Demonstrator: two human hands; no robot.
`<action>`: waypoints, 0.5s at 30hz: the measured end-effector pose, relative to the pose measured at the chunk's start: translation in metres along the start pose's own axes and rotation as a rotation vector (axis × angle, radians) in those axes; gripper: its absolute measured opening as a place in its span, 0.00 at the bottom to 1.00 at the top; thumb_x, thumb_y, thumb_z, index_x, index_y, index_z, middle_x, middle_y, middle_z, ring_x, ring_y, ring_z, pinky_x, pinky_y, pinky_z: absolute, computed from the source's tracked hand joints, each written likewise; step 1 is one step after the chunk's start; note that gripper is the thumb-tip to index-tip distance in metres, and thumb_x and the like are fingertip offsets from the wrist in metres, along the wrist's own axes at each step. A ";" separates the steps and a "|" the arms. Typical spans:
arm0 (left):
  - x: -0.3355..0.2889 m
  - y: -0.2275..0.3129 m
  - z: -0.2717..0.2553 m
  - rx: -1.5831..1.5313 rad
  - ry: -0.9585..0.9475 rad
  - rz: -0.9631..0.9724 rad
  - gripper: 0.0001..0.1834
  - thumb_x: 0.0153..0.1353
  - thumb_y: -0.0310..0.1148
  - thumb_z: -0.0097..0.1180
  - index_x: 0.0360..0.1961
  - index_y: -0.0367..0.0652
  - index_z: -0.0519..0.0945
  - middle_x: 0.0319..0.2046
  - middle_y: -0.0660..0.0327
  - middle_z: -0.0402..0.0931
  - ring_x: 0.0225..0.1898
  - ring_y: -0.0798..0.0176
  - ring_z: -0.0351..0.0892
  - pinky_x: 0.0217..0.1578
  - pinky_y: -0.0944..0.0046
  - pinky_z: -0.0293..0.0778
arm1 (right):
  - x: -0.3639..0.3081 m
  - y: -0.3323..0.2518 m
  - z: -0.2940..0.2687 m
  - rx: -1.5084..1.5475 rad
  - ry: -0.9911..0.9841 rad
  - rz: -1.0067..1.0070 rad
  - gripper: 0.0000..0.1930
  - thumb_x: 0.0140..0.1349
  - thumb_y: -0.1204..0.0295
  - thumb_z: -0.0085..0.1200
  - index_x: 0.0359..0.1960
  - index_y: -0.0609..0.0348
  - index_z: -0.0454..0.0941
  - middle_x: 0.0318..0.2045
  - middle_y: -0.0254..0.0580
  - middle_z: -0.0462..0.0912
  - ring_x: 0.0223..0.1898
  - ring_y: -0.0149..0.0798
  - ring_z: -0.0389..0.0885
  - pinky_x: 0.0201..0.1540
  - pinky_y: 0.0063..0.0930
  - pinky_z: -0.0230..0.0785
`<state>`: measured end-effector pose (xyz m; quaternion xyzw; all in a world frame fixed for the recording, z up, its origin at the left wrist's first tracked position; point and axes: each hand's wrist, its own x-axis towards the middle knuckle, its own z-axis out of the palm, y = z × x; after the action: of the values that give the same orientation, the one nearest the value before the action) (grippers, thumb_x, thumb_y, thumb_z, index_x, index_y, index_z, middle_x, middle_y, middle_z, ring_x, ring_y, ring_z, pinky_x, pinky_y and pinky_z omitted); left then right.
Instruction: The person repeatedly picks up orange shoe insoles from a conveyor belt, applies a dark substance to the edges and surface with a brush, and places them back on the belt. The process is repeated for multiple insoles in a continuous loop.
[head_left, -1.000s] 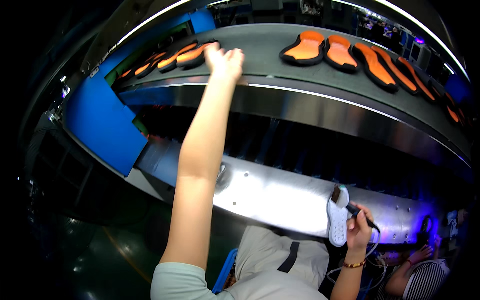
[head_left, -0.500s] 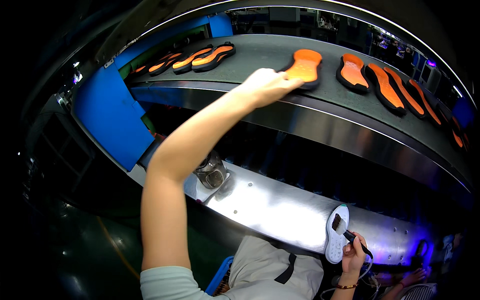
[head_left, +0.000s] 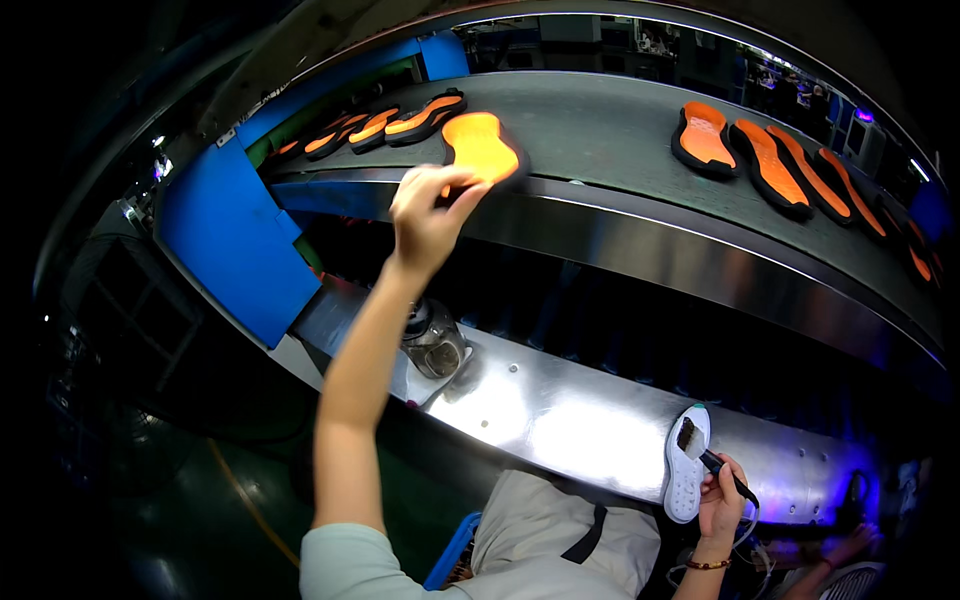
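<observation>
My left hand (head_left: 428,222) reaches up to the belt's near edge, its fingers and thumb pinching the rim of an orange-and-black shoe sole (head_left: 482,145). That sole is slightly blurred and tilted, and whether it touches the belt I cannot tell. At the lower right, my right hand (head_left: 722,500) is closed round the dark handle of a brush (head_left: 692,438), with a thin pale tube trailing from it. The dark bristles overlap a white shoe sole (head_left: 684,492) at the metal shelf's front edge. My hand partly hides how that sole is supported.
Several orange-and-black soles (head_left: 765,165) lie on the grey conveyor belt (head_left: 590,130) at right, others (head_left: 425,118) at far left. A glass jar (head_left: 438,350) stands on the metal shelf (head_left: 575,410). A blue machine panel (head_left: 225,245) borders the left. Another person's hand (head_left: 850,545) shows at lower right.
My left hand has moved left along the belt with the orange-and-black sole, towards the soles at the far left. The right hand keeps its brush at the white sole.
</observation>
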<state>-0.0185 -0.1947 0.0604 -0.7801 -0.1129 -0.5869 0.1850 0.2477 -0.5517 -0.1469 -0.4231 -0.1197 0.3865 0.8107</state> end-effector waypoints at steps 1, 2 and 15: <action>-0.014 0.017 -0.003 -0.179 0.225 -0.252 0.13 0.61 0.38 0.45 0.38 0.39 0.73 0.23 0.60 0.74 0.26 0.64 0.74 0.32 0.67 0.70 | 0.001 0.000 0.002 -0.001 -0.019 -0.011 0.12 0.56 0.78 0.48 0.41 0.68 0.69 0.39 0.50 0.75 0.27 0.30 0.74 0.30 0.17 0.67; -0.021 0.031 -0.007 -0.348 0.383 -0.573 0.16 0.62 0.41 0.42 0.40 0.39 0.71 0.24 0.60 0.73 0.26 0.65 0.73 0.34 0.68 0.70 | 0.000 0.000 0.003 -0.008 -0.033 -0.016 0.12 0.55 0.79 0.49 0.42 0.68 0.69 0.40 0.51 0.75 0.29 0.30 0.74 0.31 0.18 0.68; -0.177 0.173 0.003 -2.277 0.005 -1.242 0.48 0.47 0.64 0.49 0.61 0.42 0.51 0.57 0.46 0.56 0.58 0.45 0.57 0.57 0.47 0.55 | -0.009 -0.020 0.018 -0.118 -0.317 -0.006 0.12 0.44 0.80 0.52 0.34 0.67 0.71 0.39 0.52 0.75 0.41 0.41 0.74 0.49 0.29 0.64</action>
<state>0.0013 -0.3427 -0.1365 -0.3144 0.1062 -0.3409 -0.8796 0.2425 -0.5549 -0.1194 -0.4033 -0.2701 0.4382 0.7565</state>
